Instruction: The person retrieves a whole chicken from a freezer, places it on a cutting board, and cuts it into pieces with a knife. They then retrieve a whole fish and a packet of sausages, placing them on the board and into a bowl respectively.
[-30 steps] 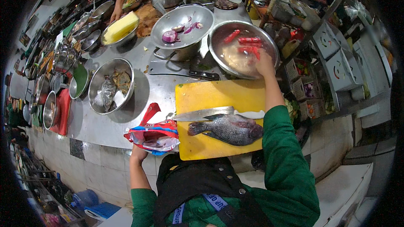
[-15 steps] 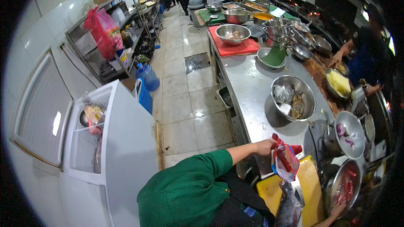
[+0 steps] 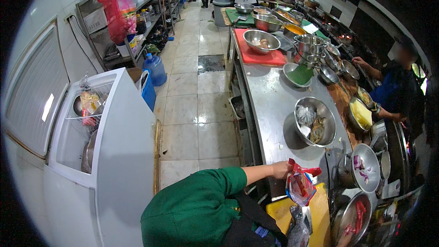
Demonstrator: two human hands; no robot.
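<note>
My left hand (image 3: pixel 280 170) is shut on the top of a red and blue plastic bag (image 3: pixel 299 187), holding it up at the near edge of the steel counter (image 3: pixel 270 100). My green sleeve stretches across the bottom of the view. Just below the bag, a dark whole fish (image 3: pixel 297 229) lies on a yellow cutting board (image 3: pixel 278 210). To the right are a steel bowl of red chillies (image 3: pixel 354 219) and a bowl of cut red onion (image 3: pixel 366 167). My right hand does not show.
An open white chest freezer (image 3: pixel 114 155) stands on my left, with a tiled aisle (image 3: pixel 196 110) between it and the counter. A bowl of fish pieces (image 3: pixel 315 121), more bowls and a red board (image 3: pixel 260 57) crowd the counter. A person in blue (image 3: pixel 398 87) works across it.
The view has swung left toward the freezer and aisle. My left hand has kept hold of the bag, which now hangs upright at the counter edge. My right hand has left the view.
</note>
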